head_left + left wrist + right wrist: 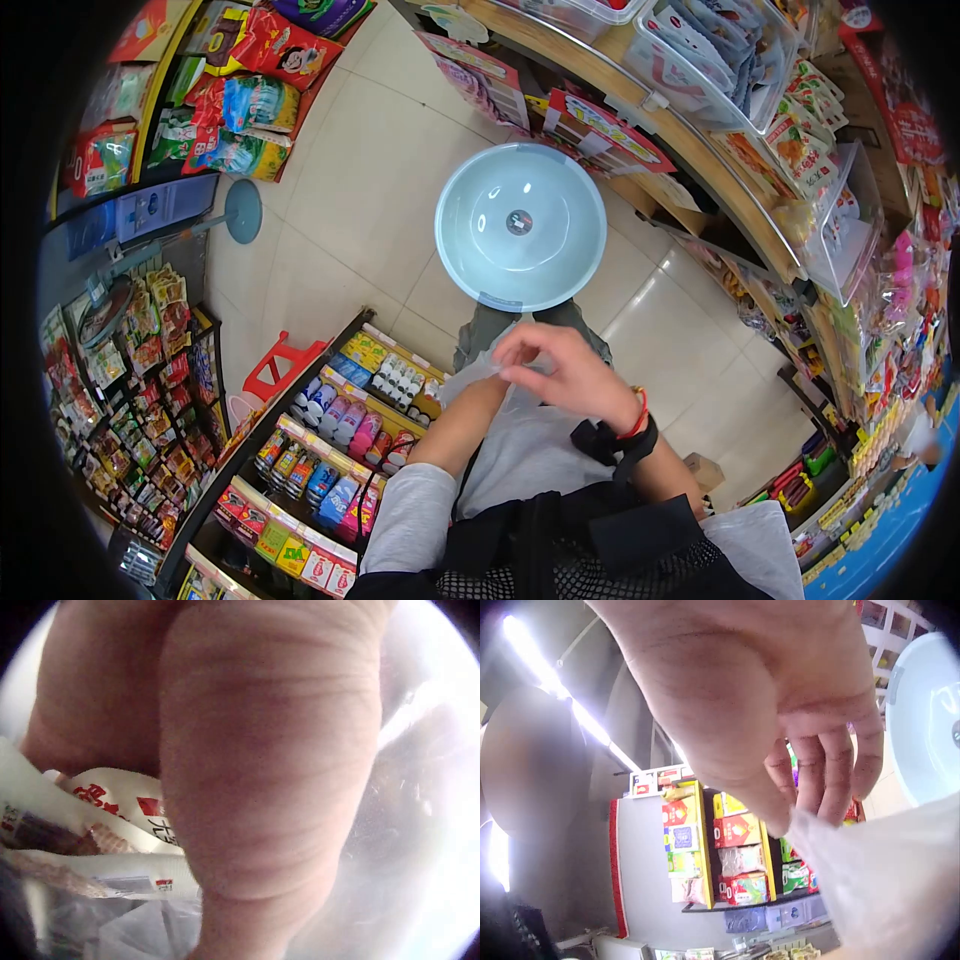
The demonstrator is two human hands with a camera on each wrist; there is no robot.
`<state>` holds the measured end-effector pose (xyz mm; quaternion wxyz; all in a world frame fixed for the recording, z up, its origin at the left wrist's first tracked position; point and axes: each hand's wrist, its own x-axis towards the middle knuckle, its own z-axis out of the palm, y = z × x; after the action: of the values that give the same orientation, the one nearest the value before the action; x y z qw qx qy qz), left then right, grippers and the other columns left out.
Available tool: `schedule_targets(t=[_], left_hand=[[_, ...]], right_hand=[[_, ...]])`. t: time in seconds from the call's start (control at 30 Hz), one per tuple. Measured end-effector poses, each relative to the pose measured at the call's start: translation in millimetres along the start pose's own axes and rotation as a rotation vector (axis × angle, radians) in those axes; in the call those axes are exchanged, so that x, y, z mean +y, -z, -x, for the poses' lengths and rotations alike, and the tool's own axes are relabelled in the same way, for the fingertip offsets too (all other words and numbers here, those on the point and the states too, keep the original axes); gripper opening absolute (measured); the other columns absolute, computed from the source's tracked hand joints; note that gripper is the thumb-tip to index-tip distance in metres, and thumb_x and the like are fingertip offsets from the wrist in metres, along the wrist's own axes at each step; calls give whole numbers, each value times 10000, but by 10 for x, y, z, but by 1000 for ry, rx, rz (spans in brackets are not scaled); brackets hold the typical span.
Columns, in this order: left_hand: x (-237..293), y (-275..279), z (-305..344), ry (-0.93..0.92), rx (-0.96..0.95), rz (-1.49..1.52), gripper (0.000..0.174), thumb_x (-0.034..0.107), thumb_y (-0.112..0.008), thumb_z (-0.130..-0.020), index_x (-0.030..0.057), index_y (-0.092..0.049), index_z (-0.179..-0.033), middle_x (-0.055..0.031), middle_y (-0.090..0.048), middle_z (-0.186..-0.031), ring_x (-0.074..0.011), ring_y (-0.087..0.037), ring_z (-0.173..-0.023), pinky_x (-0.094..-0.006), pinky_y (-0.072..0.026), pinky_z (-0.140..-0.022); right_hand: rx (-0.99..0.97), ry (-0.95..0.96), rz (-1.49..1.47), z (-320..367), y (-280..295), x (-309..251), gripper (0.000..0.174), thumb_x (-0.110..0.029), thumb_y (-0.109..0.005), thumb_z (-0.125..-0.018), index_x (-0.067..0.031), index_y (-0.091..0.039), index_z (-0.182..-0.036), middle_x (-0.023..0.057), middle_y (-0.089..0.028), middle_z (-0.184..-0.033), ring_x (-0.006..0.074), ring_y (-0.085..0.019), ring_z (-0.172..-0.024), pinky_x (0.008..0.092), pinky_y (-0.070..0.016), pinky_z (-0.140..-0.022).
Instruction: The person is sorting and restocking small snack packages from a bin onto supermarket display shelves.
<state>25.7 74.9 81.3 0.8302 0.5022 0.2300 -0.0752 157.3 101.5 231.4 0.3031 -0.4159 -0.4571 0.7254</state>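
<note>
Clear plastic bag (464, 381) hangs about the left wrist in the head view, with the right hand (572, 375) at its edge and a pale blue basin (485, 250) beyond it, away from the person's body. From the left wrist, the left hand (270, 750) shows inside the bag beside white packets (112, 796) with red lettering, fingertips hidden, so whether it grips anything I cannot tell. From the right wrist, the right hand's bent fingers and thumb pinch the bag, stocked shelves (739, 832) standing beyond it.
</note>
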Motion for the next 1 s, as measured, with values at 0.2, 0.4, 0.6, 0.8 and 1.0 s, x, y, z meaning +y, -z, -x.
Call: schedule_targets(t=[0.2,0.4,0.6,0.8,1.0], left_hand=[[-109,168,-52,39,-77,-67,593,174,-732,-830,34,-547,-1375,-56,-626,-1283,-185,-606,-1135,-299,-467,-984],[-203,437,-8,66,-13,-52,610,162,-762,-797,31,-557,-1356,-44,-641,-1249,-184,-626,-1089,-297,-488,-945],[109,597,465,-123,391,267,493,99,-738,-850,39,-587,-1315,-57,-662,-1168,-131,-625,-1052,-303,-509,-934],[418,534,941,-103,761,554,531,2,-653,-910,69,-519,-1420,-88,-665,-1224,-187,-648,-1117,-345,-535,-968],[316,504,1374,-302,976,856,588,-24,-607,-928,52,-427,-1483,-158,-643,-1250,-279,-652,-1159,-418,-560,-979]], right_hand=[[209,-200,355,129,675,715,462,-166,-771,-838,-41,-590,-1244,113,-692,-1011,244,-664,-921,364,-535,-843],[53,-296,429,267,806,1668,464,-169,-784,-784,-36,-634,-1203,155,-700,-976,307,-680,-881,411,-541,-802],[342,-334,413,62,1097,1901,241,-95,-706,-814,-13,-691,-1040,169,-702,-851,297,-697,-773,408,-549,-716],[660,-362,642,-181,1324,2317,212,-94,-665,-824,-5,-688,-1015,197,-708,-875,357,-689,-808,427,-549,-761],[700,-395,670,-356,1248,2820,375,-109,-672,-820,29,-628,-1165,272,-674,-1063,433,-656,-1014,470,-530,-933]])
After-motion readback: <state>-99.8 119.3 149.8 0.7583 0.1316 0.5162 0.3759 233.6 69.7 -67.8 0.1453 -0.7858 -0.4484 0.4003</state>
